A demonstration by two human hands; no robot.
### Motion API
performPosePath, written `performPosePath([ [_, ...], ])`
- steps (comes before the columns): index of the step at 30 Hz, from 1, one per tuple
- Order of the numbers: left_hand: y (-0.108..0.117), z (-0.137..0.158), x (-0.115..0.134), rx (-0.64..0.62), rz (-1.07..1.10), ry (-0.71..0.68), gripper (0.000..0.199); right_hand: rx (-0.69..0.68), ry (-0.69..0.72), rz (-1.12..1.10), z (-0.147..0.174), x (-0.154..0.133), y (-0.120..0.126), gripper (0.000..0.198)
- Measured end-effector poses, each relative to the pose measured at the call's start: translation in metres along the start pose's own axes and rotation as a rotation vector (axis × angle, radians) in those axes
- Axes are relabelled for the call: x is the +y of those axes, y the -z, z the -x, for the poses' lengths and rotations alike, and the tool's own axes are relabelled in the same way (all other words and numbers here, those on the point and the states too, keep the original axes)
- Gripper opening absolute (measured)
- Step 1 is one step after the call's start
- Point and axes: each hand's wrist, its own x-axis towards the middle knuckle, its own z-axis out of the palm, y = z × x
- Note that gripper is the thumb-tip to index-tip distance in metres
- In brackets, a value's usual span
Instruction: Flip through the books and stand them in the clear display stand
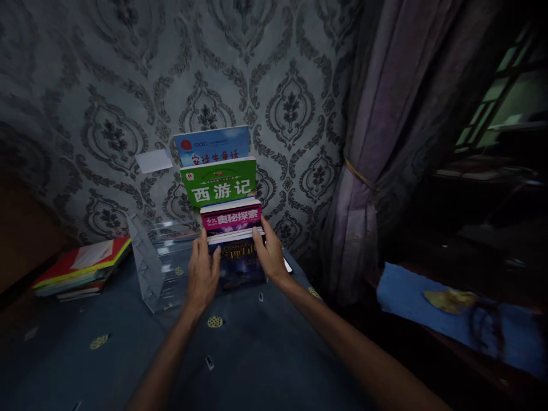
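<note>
A dark blue book (240, 268) with gold lettering stands at the front of several books, its cover toward me. My left hand (204, 274) grips its left side with the thumb on the front. My right hand (270, 254) is closed around the right side, thumb near the top edge. Right behind it rises a book with a pink title band (233, 218). Farther back and higher stand a green book (220, 182) and a blue book (214, 145). A clear plastic stepped rack (156, 262) shows to the left of the books; its right part is hidden behind them.
A pile of books and folders (85, 262) lies at the left on the patterned blue tablecloth (171, 359). Part of a phone-like object (288, 265) shows beyond my right wrist. Patterned wallpaper backs the table. A tied curtain (359, 171) hangs right, near a blue cloth (411, 291).
</note>
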Motion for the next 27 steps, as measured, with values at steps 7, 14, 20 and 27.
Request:
performPosePath([
  [7,0.0008,-0.0011,-0.0018,-0.037,0.119,0.059,0.062,-0.017,-0.009,-0.040,0.0005,-0.0020,0.0015,0.059],
  [14,-0.0028,-0.0036,-0.0087,-0.021,0.218,0.096,0.061,0.012,-0.017,-0.053,0.0007,0.0022,-0.0016,0.057],
  [20,-0.0020,-0.0034,-0.0091,-0.029,0.214,0.087,0.061,0.000,-0.019,-0.030,-0.0005,0.0033,-0.0010,0.059],
  [27,0.0013,-0.0031,-0.0072,-0.047,0.153,0.054,0.063,-0.055,-0.037,-0.096,0.0007,0.0034,0.0024,0.067],
])
